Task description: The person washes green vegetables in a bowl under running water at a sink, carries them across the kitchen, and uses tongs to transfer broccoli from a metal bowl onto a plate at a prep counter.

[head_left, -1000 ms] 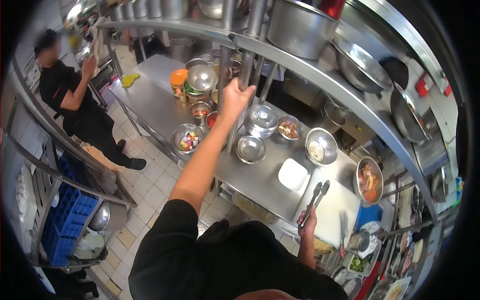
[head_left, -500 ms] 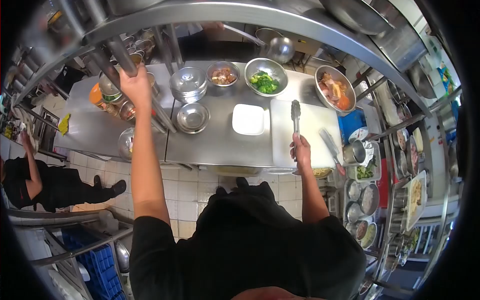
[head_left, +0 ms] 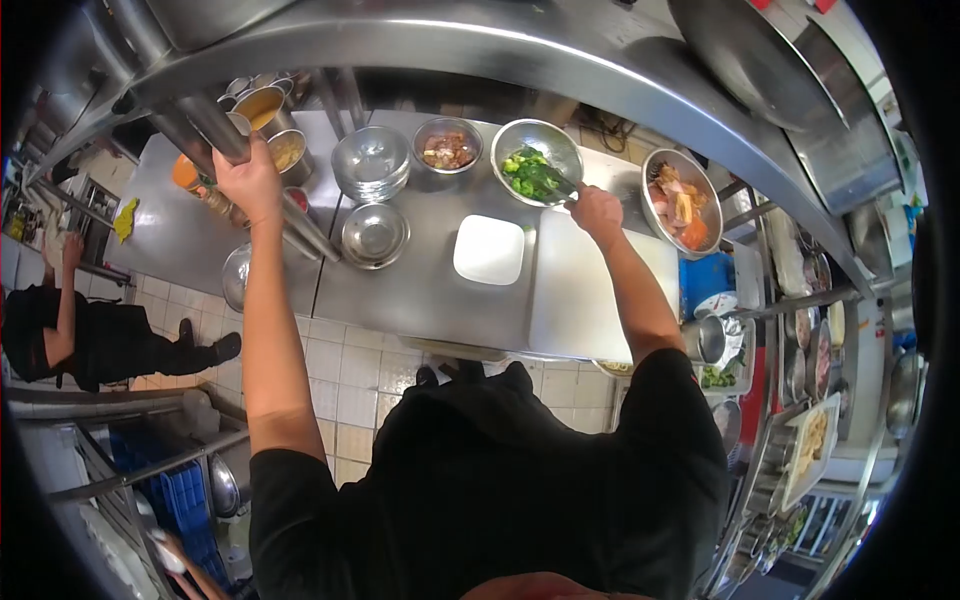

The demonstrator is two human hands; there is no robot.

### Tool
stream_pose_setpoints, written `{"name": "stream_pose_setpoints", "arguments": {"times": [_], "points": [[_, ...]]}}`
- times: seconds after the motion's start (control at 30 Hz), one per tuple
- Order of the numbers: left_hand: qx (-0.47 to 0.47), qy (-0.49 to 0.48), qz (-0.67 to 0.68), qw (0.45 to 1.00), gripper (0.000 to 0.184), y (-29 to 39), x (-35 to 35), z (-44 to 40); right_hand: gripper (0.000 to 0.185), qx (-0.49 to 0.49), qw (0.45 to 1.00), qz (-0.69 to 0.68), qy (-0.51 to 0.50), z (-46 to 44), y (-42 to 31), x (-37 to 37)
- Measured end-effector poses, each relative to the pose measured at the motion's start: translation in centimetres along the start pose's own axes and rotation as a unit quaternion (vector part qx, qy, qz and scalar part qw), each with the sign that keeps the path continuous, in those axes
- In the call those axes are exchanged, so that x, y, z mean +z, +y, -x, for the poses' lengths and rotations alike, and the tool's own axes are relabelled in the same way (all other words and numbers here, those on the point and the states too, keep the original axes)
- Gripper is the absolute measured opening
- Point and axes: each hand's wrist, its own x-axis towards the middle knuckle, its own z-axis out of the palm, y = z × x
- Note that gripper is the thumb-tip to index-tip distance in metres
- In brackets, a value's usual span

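My right hand point(head_left: 598, 212) is closed round metal tongs point(head_left: 563, 185). Their tips reach into the steel bowl point(head_left: 570, 140), among green broccoli florets point(head_left: 527, 172). My left hand point(head_left: 250, 180) is wrapped round an upright steel post point(head_left: 228, 140) of the overhead shelf, its fingertips partly hidden. Left of the broccoli bowl stands a steel bowl of raw meat pieces point(head_left: 447, 150). A white square dish point(head_left: 489, 250) lies on the counter in front, beside the white cutting board point(head_left: 585, 290). To the right of my right hand sits a bowl of meat and orange pieces point(head_left: 686, 205).
Stacked glass bowls point(head_left: 371, 165) and small steel bowls point(head_left: 375, 237) stand left of the dish. A curved steel shelf edge point(head_left: 480, 45) runs overhead. Racks with pans and food trays point(head_left: 808, 450) line the right side. Another person point(head_left: 80, 330) stands at far left.
My right hand has moved up and forward, taking the tongs from over the cutting board into the broccoli bowl. My left hand stays on the post. A person's ladle at the back has gone from view.
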Motion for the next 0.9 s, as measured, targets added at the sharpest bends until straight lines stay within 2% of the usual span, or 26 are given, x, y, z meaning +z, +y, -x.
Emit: {"name": "stream_pose_setpoints", "arguments": {"times": [0.07,0.2,0.23,0.37,0.47,0.53,0.6,0.73,0.77,0.87,0.9], "points": [[0.002,0.005,-0.011,1.000,0.021,-0.2,0.1,0.1,0.039,-0.023,1.000,0.010,-0.014,-1.6,0.7,0.9],[0.002,0.012,-0.032,0.999,0.020,0.7,0.2,0.3,0.037,0.010,0.999,0.025,-0.033,0.6,0.2,-4.3],[0.002,0.015,-0.043,0.999,0.019,0.7,0.2,0.3,0.037,0.001,1.000,-0.022,-0.021,1.2,0.8,-4.6],[0.004,0.010,-0.034,0.999,0.018,-1.0,-0.3,0.0,0.044,-0.013,0.986,-0.094,-0.139,4.5,0.4,-7.8],[0.009,0.027,-0.023,0.999,0.019,-0.4,0.1,0.2,0.045,-0.123,0.964,-0.097,-0.215,5.4,-0.4,-5.6],[0.017,0.035,-0.062,0.997,0.019,-0.6,0.0,0.2,0.043,-0.152,0.963,-0.070,-0.213,6.0,-2.0,-2.6],[0.025,0.043,-0.078,0.996,0.020,-0.5,0.1,0.2,0.041,-0.126,0.962,0.030,-0.241,6.4,-4.8,-1.4],[0.015,0.043,-0.082,0.996,0.021,0.1,0.2,0.3,0.041,-0.117,0.964,0.003,-0.240,7.3,-5.5,-3.4],[0.006,0.039,-0.086,0.996,0.021,0.2,0.1,0.3,0.044,-0.129,0.969,-0.013,-0.212,7.0,-4.2,-3.3],[0.009,0.039,-0.060,0.997,0.020,-1.3,-0.2,0.0,0.050,-0.076,0.977,-0.086,-0.182,5.5,-1.5,-6.3],[0.011,0.038,-0.060,0.997,0.020,-1.4,-0.2,0.0,0.051,-0.054,0.983,-0.059,-0.164,4.9,-1.4,-7.0]]}}
